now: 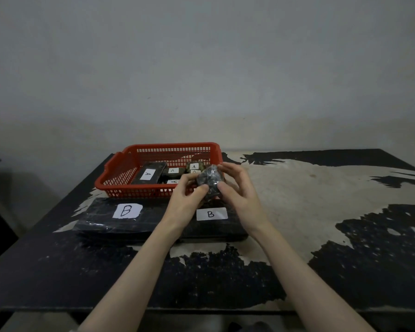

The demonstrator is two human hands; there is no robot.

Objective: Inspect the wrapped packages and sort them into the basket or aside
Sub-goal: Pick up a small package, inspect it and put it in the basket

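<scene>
On the worn black table [297,200] under a bare grey wall, my left hand [185,202] and right hand [240,192] pinch a small wrapped package [210,182] above the red basket's [120,168] 4 o'clock corner; no label is visible on it, so misjudging it risks missorting, and slick wrap may slip.

Dim, flat, cool-toned indoor light with no visible source; soft shadow at the left wall [22,178] and under the forearms; faint glare on the plastic-wrapped package [98,226]; wide-angle bowing at the table [321,200] edges; slightly soft, grainy detail.
</scene>
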